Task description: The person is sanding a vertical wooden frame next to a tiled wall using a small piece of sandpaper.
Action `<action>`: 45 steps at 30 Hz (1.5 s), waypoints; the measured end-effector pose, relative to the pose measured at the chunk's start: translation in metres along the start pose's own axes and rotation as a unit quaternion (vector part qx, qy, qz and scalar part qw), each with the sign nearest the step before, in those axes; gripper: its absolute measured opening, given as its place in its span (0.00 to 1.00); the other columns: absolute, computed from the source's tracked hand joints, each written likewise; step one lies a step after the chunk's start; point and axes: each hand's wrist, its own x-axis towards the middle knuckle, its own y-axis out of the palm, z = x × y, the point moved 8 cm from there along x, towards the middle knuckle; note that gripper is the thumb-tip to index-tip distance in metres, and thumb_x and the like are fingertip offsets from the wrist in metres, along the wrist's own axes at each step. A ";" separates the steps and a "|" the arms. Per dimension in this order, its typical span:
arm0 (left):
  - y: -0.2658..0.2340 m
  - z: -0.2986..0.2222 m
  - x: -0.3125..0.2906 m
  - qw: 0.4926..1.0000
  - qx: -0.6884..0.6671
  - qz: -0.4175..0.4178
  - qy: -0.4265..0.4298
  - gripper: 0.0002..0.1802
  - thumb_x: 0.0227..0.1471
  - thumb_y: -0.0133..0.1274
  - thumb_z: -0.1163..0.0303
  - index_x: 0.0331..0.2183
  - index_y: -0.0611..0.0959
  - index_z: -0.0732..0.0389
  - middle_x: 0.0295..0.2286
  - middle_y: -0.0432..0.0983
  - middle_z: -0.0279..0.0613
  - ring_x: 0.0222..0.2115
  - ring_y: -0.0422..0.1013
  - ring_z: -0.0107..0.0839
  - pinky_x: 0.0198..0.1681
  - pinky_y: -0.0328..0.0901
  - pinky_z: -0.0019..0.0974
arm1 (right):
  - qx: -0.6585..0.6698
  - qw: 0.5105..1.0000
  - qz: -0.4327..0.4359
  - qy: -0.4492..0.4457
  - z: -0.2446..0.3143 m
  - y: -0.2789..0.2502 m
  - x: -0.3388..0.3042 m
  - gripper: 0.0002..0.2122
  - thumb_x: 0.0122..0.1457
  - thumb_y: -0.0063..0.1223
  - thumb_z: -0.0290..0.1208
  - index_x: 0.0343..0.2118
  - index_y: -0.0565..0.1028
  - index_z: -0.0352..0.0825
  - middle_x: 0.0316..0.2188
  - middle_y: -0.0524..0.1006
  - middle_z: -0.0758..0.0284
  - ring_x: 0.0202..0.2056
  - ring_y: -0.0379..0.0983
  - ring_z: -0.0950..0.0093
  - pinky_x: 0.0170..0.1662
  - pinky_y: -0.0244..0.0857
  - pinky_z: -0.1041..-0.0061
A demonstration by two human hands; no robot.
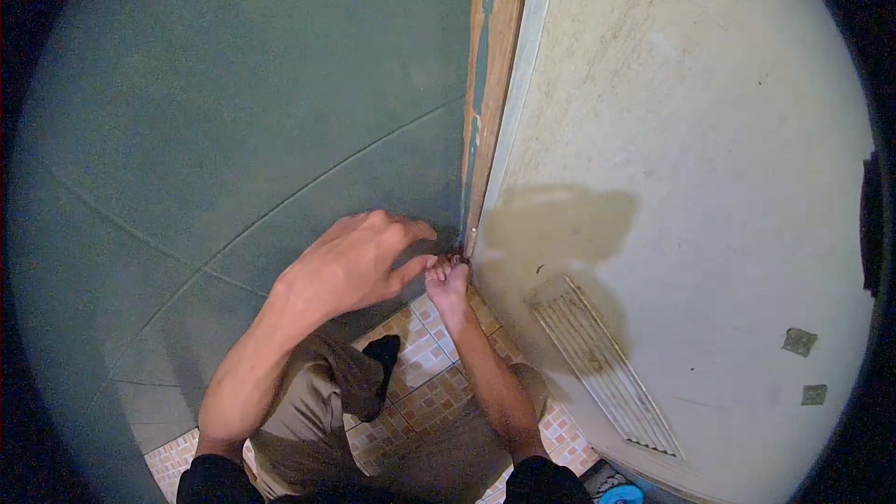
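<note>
My left hand (350,261) hovers in front of the green wall (233,131), its thumb and forefinger spread apart with nothing seen between them. Close beside its thumb, lower down, is my right hand (448,278), with fingers curled at the bottom of the wooden door frame (493,84). A small dark spot shows at those fingertips, too small to name. The frame has worn, peeling paint and runs up between the wall and a stained off-white door (691,177).
The door carries a slatted vent (607,369) low down and two small square patches (800,342) at right. My knees in brown trousers (303,411) and a dark-socked foot (381,364) are over the patterned tile floor (415,341). Something blue (621,495) lies at the lower edge.
</note>
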 end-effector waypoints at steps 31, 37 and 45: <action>-0.010 -0.020 -0.006 0.995 -0.046 -0.070 0.056 0.14 0.49 0.54 0.70 0.39 0.81 0.64 0.34 0.78 0.54 0.37 0.73 0.52 0.42 0.69 0.46 | -0.073 0.996 -0.056 -0.015 0.015 -0.015 0.016 0.11 0.60 0.30 0.33 0.21 0.62 0.42 0.11 0.56 0.74 0.10 0.46 0.80 0.13 0.41 0.79; -0.010 -0.023 -0.004 0.994 -0.058 -0.065 0.064 0.13 0.49 0.54 0.71 0.39 0.81 0.63 0.35 0.78 0.52 0.37 0.73 0.52 0.42 0.69 0.46 | -0.036 0.997 -0.063 -0.038 0.015 0.030 -0.010 0.08 0.57 0.31 0.26 0.22 0.61 0.41 0.13 0.55 0.73 0.12 0.45 0.78 0.15 0.44 0.79; -0.017 -0.020 -0.009 0.995 -0.038 -0.077 0.043 0.12 0.49 0.53 0.72 0.37 0.81 0.64 0.35 0.78 0.52 0.37 0.73 0.52 0.42 0.69 0.46 | 0.027 0.987 0.157 0.030 0.000 0.072 -0.041 0.11 0.63 0.31 0.31 0.23 0.60 0.43 0.12 0.55 0.74 0.12 0.46 0.81 0.14 0.43 0.80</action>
